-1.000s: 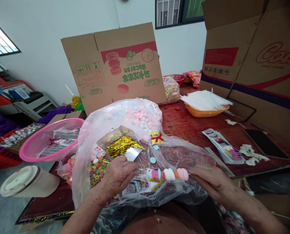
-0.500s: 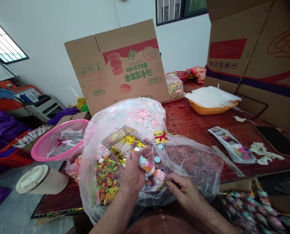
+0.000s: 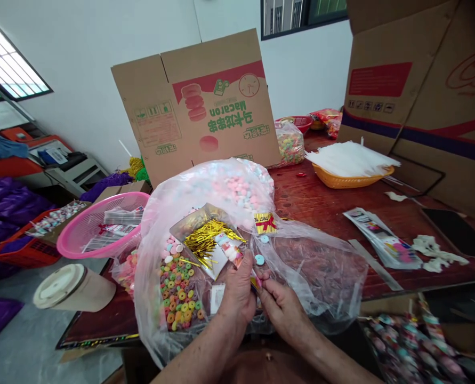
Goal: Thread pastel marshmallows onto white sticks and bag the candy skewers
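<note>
A candy skewer in a printed clear wrapper (image 3: pixel 230 249) slants up out of my left hand (image 3: pixel 239 293), whose fingers are closed round its lower part. Close against it, my right hand (image 3: pixel 281 305) pinches the skewer's lower end between thumb and fingers; a bit of pink and yellow shows there. Just behind the skewer lies an open box of gold twist ties (image 3: pixel 203 237). Ring-shaped candies (image 3: pixel 179 298) in several colours are heaped left of my hands. Pink and blue candies (image 3: pixel 245 192) fill the large clear plastic bag (image 3: pixel 173 184) further back.
A pink basket (image 3: pixel 67 234) with flat wrappers and a lidded paper cup (image 3: pixel 95 290) stand at left. To the right are a stack of wrappers (image 3: pixel 381 240), a ruler (image 3: pixel 375 264) and an orange basket of white sticks (image 3: pixel 341 180). Cardboard boxes (image 3: pixel 141 85) stand behind.
My hands have come together at the skewer's lower end, the left moving right and the right moving slightly left. The pink candy that stuck out of the wrapper is now hidden.
</note>
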The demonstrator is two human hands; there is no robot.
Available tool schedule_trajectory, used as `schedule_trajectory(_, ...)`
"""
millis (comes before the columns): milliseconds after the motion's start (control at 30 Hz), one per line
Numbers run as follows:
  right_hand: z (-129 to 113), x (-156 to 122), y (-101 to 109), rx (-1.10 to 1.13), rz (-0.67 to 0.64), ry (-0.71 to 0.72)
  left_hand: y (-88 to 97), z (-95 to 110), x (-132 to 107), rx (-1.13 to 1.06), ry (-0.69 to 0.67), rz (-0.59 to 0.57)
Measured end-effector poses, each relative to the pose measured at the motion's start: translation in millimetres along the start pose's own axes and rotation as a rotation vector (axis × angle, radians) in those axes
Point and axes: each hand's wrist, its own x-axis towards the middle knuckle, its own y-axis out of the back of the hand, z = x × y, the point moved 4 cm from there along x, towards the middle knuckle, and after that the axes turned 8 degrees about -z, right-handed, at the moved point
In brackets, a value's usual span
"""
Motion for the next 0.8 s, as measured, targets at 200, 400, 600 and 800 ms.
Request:
schedule_trajectory(200,-2,-1,-4,-0.113,-0.040,0.042,5.8,4,1,0.019,0.015,0.018)
schedule_trajectory(400,-1,7,-13,-0.269,0.073,0.087,14.8,-9,1,0.289,0.006,0.005)
schedule_trajectory(600,0,13,-9,-0.217,0.059,0.127,14.6,11,-16,0.819,0.015,-0.284)
schedule_trajectory(800,-11,11,24,-0.257,-0.217,0.097,18.1,102,-54,1.807,-0.696,-0.186)
